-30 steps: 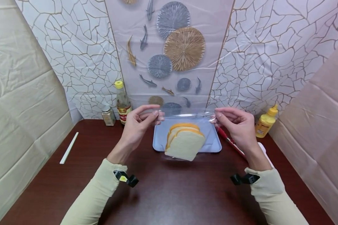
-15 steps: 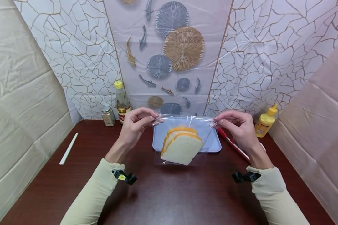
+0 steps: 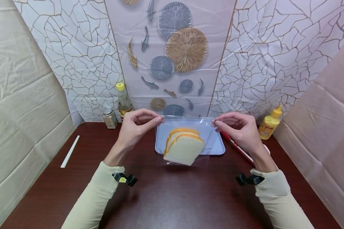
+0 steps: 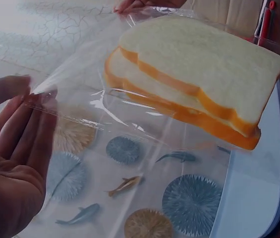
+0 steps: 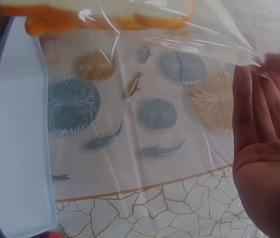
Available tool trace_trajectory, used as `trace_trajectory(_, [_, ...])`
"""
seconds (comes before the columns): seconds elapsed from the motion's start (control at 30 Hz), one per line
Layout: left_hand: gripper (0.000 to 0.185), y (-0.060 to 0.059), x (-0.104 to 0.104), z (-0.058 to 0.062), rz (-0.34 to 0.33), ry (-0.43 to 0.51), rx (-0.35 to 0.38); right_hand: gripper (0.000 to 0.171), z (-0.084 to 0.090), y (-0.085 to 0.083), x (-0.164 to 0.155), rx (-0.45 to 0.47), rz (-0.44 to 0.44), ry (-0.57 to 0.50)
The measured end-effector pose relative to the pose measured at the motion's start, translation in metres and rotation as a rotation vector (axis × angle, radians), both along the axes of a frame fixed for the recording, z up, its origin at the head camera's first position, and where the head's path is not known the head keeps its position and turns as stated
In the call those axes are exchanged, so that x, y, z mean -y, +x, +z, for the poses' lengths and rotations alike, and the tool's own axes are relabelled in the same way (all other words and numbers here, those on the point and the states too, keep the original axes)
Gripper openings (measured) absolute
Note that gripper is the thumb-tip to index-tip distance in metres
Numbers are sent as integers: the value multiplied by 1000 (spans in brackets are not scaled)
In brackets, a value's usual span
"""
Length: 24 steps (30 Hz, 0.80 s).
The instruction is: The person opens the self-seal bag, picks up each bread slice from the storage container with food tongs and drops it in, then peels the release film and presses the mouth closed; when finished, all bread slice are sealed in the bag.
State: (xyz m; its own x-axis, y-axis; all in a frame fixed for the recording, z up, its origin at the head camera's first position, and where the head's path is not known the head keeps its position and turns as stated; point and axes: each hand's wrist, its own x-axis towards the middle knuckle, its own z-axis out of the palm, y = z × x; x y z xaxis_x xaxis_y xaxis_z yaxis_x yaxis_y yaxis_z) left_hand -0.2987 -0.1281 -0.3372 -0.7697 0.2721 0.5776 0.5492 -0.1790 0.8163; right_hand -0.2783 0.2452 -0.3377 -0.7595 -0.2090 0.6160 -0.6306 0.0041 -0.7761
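From the head view, the left hand [image 3: 137, 127] and the right hand [image 3: 238, 128] each pinch a top corner of a clear plastic bag [image 3: 186, 140] between thumb and fingertips, holding it up above the near edge of a pale blue tray [image 3: 216, 144] on the dark table [image 3: 172, 197]; two bread slices [image 3: 183, 148] with orange crusts sag in the bottom of the bag. The film looks thin, slick and limp, so it probably needs a firm pinch at the stiffer top rim, while the bread looks light and soft and would likely crush if squeezed through the plastic. A yellow-capped bottle [image 3: 123, 103] and a small jar [image 3: 110, 118] stand at the back left, a mustard-coloured squeeze bottle [image 3: 270, 124] at the back right, a red-handled tool [image 3: 232, 143] lies beside the tray, and a white stick [image 3: 70, 151] lies at the left. In the left wrist view, the left hand's fingers [image 4: 30, 124] nip the bag's corner, the film stretched taut toward the bread [image 4: 199, 74], which hangs over the tray's edge [image 4: 258, 198]. In the right wrist view, the right hand's fingertips [image 5: 273, 64] clamp the opposite corner, the wrinkled film [image 5: 179, 34] running to the bread [image 5: 105, 12] at the top.
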Motion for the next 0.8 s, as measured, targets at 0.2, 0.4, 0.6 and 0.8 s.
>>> trace_trajectory(0.2, [22, -3, 11, 0, 21, -57, 1, 21, 1, -1, 9, 7, -22, 3])
trace_trajectory(0.4, [22, 7, 50, 5, -12, 38, 27, 19, -2, -10, 48, 29, 72, -16])
trace_trajectory(0.6, [25, 12, 126, 17, -105, 60, 191, 22, -9, -24, 115, 201, 205, -28])
trace_trajectory(0.8, [22, -14, 185, -2, -3, -164, 454, 23, -51, -62, 182, 443, 201, 14])
